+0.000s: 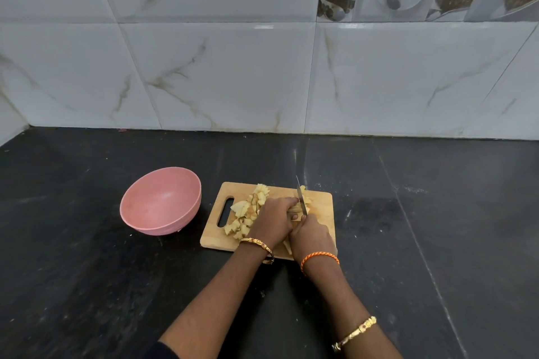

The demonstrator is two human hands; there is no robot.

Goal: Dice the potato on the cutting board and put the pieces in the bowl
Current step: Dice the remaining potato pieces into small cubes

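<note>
On the black stone tabletop [87, 271], the right hand [313, 237] grips a steel-bladed knife [301, 198]. The left hand's [274, 218] curled fingers [287, 202] pin pale potato strips [297, 208] on the wooden cutting board [320, 207], beside the blade. Diced pieces [243, 217] lie left; the empty pink bowl [160, 204] sits further left.

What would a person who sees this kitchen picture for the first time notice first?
Most likely the two hands meeting over the wooden cutting board in the middle: the left hand holds down potato, the right hand grips a knife standing in it. A heap of cut potato pieces lies on the board's left part, and a pink bowl, apparently empty, sits left of it on the black counter.
</note>
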